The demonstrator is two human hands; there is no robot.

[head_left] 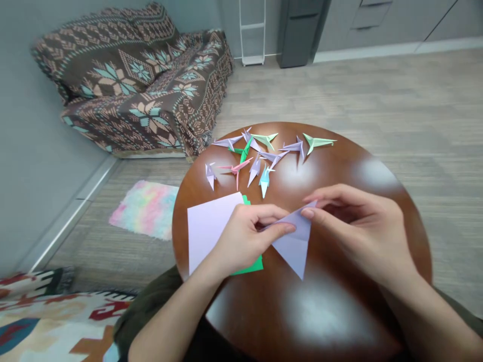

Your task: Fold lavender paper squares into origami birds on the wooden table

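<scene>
Left hand hides green sheet, folded paper edge

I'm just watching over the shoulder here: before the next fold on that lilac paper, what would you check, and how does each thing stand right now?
1. Both hands on the paper: ok. The left hand and right hand pinch the folded lilac triangle along its top edge.
2. Paper supported: ok, as far as I can tell; its lower point seems to rest on the round wooden table.
3. Crease sharp and even: cannot tell, the fingers cover it.
4. Spare sheets within reach: ok. A lilac sheet lies on a green sheet, partly under the left hand.
5. Finished paper cranes out of the way: ok, grouped at the far edge.
</scene>
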